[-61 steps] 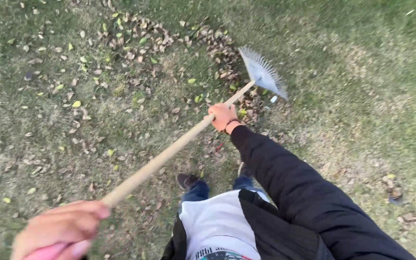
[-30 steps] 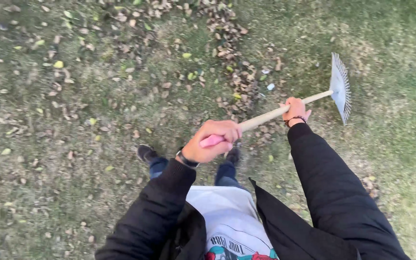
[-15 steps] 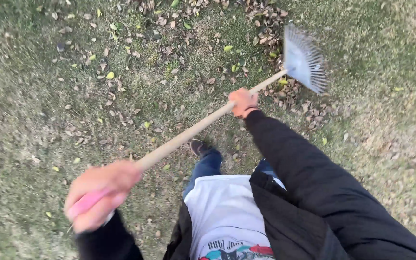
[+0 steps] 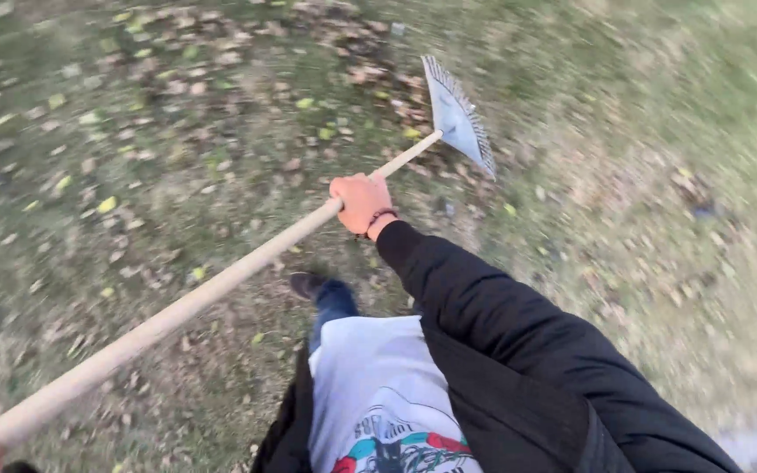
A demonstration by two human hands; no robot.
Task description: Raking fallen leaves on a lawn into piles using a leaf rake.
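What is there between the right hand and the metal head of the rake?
In the head view, only a short bare stretch of the wooden handle runs from the right hand to the rake head; leaf-strewn grass lies beneath.

Rake handle (image 4: 221,278) is showing as pale bare wood, smooth, matt. Rake head (image 4: 457,116) is reading as grey metal tines, dull sheen. Jacket sleeve (image 4: 501,324) is looking like black matt cloth. Grass (image 4: 659,175) is appearing rough, littered with dry leaves (image 4: 177,88).

Patchy grass (image 4: 659,105) strewn with dry leaves (image 4: 186,105) (brown, some yellow) — one dark shoe (image 4: 307,284).
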